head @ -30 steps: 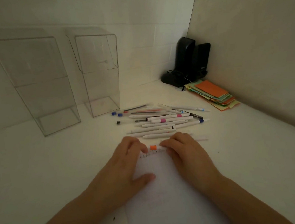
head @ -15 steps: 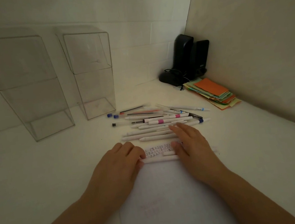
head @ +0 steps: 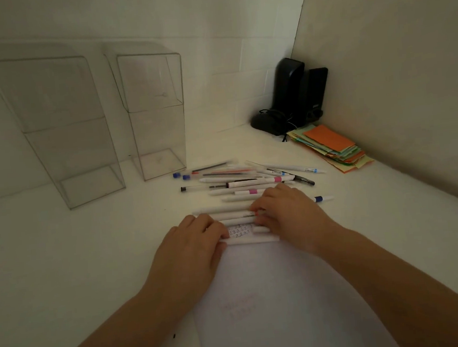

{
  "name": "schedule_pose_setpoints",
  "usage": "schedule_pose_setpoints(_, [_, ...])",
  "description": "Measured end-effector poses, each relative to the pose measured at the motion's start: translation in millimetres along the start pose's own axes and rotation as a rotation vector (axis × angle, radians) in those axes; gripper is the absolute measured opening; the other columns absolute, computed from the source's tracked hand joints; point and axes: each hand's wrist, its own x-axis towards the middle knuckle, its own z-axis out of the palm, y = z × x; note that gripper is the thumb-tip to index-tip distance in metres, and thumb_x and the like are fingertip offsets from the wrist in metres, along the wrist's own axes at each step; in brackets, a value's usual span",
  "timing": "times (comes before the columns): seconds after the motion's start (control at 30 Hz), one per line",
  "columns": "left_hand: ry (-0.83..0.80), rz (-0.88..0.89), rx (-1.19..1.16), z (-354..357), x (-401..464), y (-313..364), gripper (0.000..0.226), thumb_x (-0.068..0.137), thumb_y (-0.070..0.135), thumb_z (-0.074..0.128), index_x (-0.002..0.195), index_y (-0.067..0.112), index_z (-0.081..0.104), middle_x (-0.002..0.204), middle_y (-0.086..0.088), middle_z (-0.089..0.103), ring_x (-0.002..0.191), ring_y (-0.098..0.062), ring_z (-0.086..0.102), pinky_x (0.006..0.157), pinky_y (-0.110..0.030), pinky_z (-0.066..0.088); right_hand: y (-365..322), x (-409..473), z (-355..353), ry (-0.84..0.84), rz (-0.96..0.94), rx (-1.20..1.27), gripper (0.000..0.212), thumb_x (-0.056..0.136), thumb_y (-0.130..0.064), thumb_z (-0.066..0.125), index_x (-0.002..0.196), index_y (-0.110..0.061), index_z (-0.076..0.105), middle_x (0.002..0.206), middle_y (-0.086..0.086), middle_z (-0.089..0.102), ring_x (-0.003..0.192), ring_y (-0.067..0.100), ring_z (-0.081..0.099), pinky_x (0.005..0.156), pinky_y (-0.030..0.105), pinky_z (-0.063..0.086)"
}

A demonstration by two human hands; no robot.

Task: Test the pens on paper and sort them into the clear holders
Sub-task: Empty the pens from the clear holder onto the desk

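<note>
A white sheet of paper [head: 275, 307] with faint pink scribbles lies in front of me. My left hand [head: 192, 245] rests on its top left corner, fingertips beside a patterned pen [head: 238, 232] and a white pen [head: 253, 240] lying along the paper's top edge. My right hand [head: 289, 215] reaches over the near pens, its index finger and thumb pinching the end of a white pen [head: 234, 215]. A loose pile of pens [head: 245, 183] spreads behind the hands. Two tall clear holders, left [head: 61, 132] and right [head: 156, 110], stand at the back left with nothing in them.
Black speakers [head: 290, 98] stand in the back right corner with a cable. A stack of coloured paper slips [head: 331, 147] topped in orange lies next to them. A beige wall runs along the right side. A small dark speck [head: 174, 336] lies by my left forearm.
Both hands moved away from me, from the paper's top edge toward the pen pile. My right hand went from lying flat on the pens to pinching one white pen.
</note>
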Motion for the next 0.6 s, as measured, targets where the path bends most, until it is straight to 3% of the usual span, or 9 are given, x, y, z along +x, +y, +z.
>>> schedule_pose_setpoints(0.1, [-0.009, -0.026, -0.053, 2, 2, -3, 0.026, 0.079, 0.036, 0.036, 0.086, 0.028, 0.06, 0.086, 0.009, 0.059, 0.074, -0.013, 0.053, 0.06, -0.027, 0.046, 3, 5, -2, 0.002, -0.032, -0.184, 0.028, 0.09, -0.019, 0.05, 0.117, -0.015, 0.057, 0.112, 0.007, 0.059, 0.109, 0.028, 0.05, 0.089, 0.035, 0.035])
schedule_pose_setpoints(0.23, [-0.082, -0.081, -0.126, 2, 6, -8, 0.022, 0.084, 0.04, 0.042, 0.096, 0.032, 0.059, 0.104, 0.015, 0.051, 0.092, -0.005, 0.037, 0.08, -0.024, 0.026, 15, 7, 0, 0.066, 0.06, -0.122, 0.027, 0.092, -0.014, 0.046, 0.118, -0.018, 0.054, 0.117, 0.004, 0.056, 0.111, 0.023, 0.046, 0.089, 0.031, 0.035])
schedule_pose_setpoints(0.33, [-0.131, -0.065, -0.133, -5, 14, -10, 0.01, 0.088, 0.031, 0.052, 0.098, 0.032, 0.055, 0.103, 0.016, 0.048, 0.092, -0.003, 0.038, 0.079, -0.019, 0.03, 25, 4, 1, 0.134, 0.141, -0.021, 0.024, 0.093, -0.018, 0.048, 0.115, -0.019, 0.059, 0.117, 0.003, 0.056, 0.11, 0.021, 0.047, 0.089, 0.029, 0.035])
schedule_pose_setpoints(0.47, [-0.047, -0.162, -0.151, -13, 33, -9, 0.01, 0.089, 0.025, 0.052, 0.098, 0.029, 0.052, 0.099, 0.012, 0.047, 0.096, -0.008, 0.048, 0.075, -0.016, 0.033, 45, 1, -8, 0.198, 0.301, 0.147, 0.029, 0.09, -0.032, 0.055, 0.118, -0.024, 0.058, 0.119, 0.002, 0.053, 0.111, 0.019, 0.042, 0.091, 0.031, 0.035])
schedule_pose_setpoints(0.53, [-0.039, -0.172, -0.079, -9, 42, -12, 0.024, 0.086, 0.033, 0.056, 0.108, 0.028, 0.051, 0.116, 0.006, 0.044, 0.109, -0.013, 0.042, 0.086, -0.021, 0.034, 63, 4, -12, 0.176, 0.415, 0.162, 0.04, 0.089, -0.038, 0.054, 0.126, -0.024, 0.051, 0.129, 0.005, 0.048, 0.12, 0.023, 0.038, 0.097, 0.035, 0.033])
schedule_pose_setpoints(0.6, [-0.134, -0.212, -0.017, -3, 49, -17, 0.062, 0.075, 0.06, 0.053, 0.127, 0.031, 0.038, 0.141, 0.001, 0.026, 0.129, -0.02, 0.025, 0.105, -0.032, 0.023, 81, 11, -13, 0.07, 0.511, 0.167, 0.051, 0.089, -0.045, 0.051, 0.135, -0.024, 0.041, 0.14, 0.007, 0.04, 0.13, 0.026, 0.03, 0.103, 0.039, 0.029])
